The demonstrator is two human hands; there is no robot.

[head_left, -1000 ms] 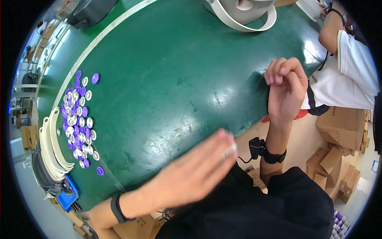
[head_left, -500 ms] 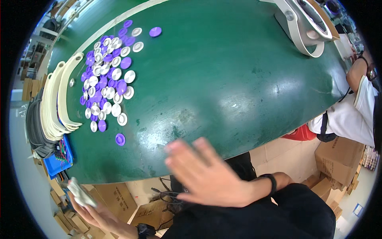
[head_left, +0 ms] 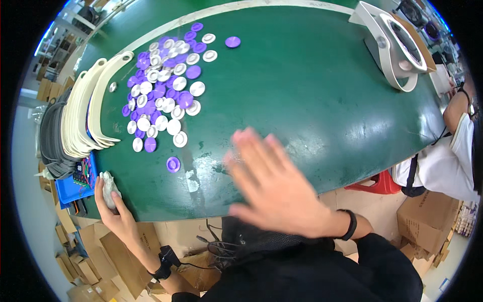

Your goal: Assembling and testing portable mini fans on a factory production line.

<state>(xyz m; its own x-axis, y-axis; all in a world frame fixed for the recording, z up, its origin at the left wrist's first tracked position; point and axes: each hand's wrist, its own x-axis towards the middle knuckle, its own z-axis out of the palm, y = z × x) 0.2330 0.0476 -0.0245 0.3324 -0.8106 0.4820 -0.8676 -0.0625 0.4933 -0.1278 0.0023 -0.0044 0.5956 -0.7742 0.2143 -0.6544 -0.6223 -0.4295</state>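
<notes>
My left hand (head_left: 118,214) is at the near left edge of the green table, its fingers wrapped round a crumpled white cloth or tissue (head_left: 107,187). Over the near middle of the tabletop, my right hand (head_left: 274,186) is stretched out palm down with its fingers apart and holds nothing. Its fingertips are a little blurred; whether they touch the surface I cannot tell. Farther off to the left lies a spread pile of small round caps, some purple (head_left: 185,99) and some white or silvery (head_left: 197,89). One purple cap (head_left: 173,164) lies by itself nearer to me.
Curved cream plastic strips (head_left: 80,118) and dark grey ones (head_left: 53,143) are stacked at the left edge. Beside them sits a blue tray (head_left: 70,192) with small parts. A grey-white device with a looped handle (head_left: 390,48) stands far right. Another person's arm (head_left: 457,108) is at the right edge.
My right hand has moved forward over the table. My left hand has come up to the table's edge with the white wad. The view has shifted, so the caps appear farther right.
</notes>
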